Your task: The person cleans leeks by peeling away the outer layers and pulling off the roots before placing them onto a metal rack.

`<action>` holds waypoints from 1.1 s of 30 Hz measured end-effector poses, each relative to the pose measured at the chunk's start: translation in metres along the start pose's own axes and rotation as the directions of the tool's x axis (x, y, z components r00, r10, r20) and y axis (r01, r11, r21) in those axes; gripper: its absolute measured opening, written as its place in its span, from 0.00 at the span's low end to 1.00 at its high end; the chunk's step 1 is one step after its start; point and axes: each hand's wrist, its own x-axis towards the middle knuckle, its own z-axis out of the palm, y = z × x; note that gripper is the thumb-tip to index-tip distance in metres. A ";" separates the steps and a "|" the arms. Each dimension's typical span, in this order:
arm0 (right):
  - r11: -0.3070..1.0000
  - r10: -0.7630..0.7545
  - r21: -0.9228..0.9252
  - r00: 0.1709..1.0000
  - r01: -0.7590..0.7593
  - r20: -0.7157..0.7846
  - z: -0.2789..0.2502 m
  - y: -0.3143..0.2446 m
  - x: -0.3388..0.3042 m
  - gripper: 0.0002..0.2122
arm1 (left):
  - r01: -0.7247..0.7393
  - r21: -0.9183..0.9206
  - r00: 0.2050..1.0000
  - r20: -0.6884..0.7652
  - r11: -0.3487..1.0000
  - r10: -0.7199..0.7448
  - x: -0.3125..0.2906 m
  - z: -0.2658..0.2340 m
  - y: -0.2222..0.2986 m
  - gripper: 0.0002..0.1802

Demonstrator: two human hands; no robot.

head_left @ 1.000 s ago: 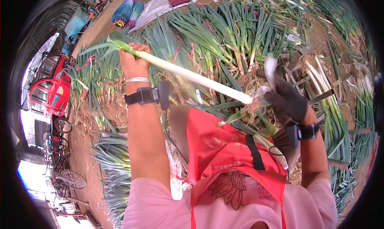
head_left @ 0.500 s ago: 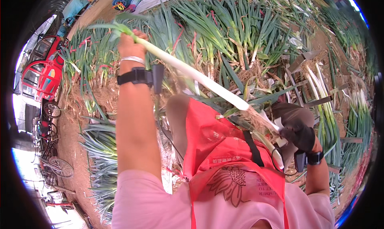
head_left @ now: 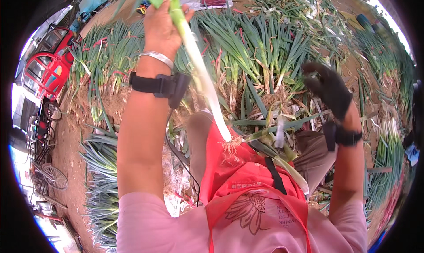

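My bare left hand (head_left: 162, 30) is raised at the upper left, its fingers wrapped round the green upper part of a large green onion (head_left: 201, 72). The white stalk slants down to the right, and its stringy roots hang over my red apron (head_left: 225, 173). In a black glove, my right hand (head_left: 327, 88) is lifted apart from the onion, fingers loosely bent and spread, with nothing seen in them. A blurred whitish scrap (head_left: 279, 132) hangs in the air below and left of it. Another pale stalk (head_left: 295, 172) lies across my lap.
Bundles of green onions (head_left: 260, 50) lie in a row ahead, with more bundles (head_left: 104, 182) at the left and others (head_left: 388, 151) at the right. Leaf scraps litter the ground between. A red vehicle (head_left: 46, 72) and a bicycle (head_left: 54, 175) stand far left.
My right hand has left the onion's root end and risen up and away. My left hand has lifted the onion, which now hangs more steeply. A whitish scrap has come loose.
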 end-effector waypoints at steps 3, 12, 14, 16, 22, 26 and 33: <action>0.970 -0.171 0.181 0.985 0.164 0.024 0.025 -0.073 0.044 0.20 | 0.042 -0.019 0.981 0.188 0.999 -0.038 -0.006 0.029 -0.014 0.14; 0.737 -0.207 0.656 0.978 0.163 -0.012 0.038 -0.103 0.077 0.14 | -0.354 0.625 0.913 0.393 0.695 0.112 -0.084 0.058 -0.001 0.09; 0.615 -0.213 0.763 0.974 0.198 -0.080 0.037 -0.095 0.075 0.15 | -0.597 0.659 0.797 0.551 0.458 0.247 -0.111 0.016 -0.033 0.10; 0.589 -0.162 0.783 0.978 0.200 -0.127 0.040 -0.090 0.070 0.15 | -0.571 0.752 0.810 0.580 0.331 0.080 -0.144 -0.005 -0.041 0.09; 0.510 0.034 0.837 0.968 0.197 -0.249 0.055 -0.084 0.050 0.12 | -0.693 0.721 0.720 0.689 0.023 0.081 -0.153 -0.017 -0.059 0.09; 0.514 0.081 0.835 0.959 0.195 -0.273 0.069 -0.077 0.047 0.12 | -0.759 0.645 0.635 0.764 -0.093 0.113 -0.153 -0.023 -0.070 0.09; 0.537 0.116 0.826 0.955 0.172 -0.274 0.069 -0.079 0.037 0.12 | -0.751 0.654 0.637 0.754 -0.091 0.161 -0.156 -0.025 -0.083 0.10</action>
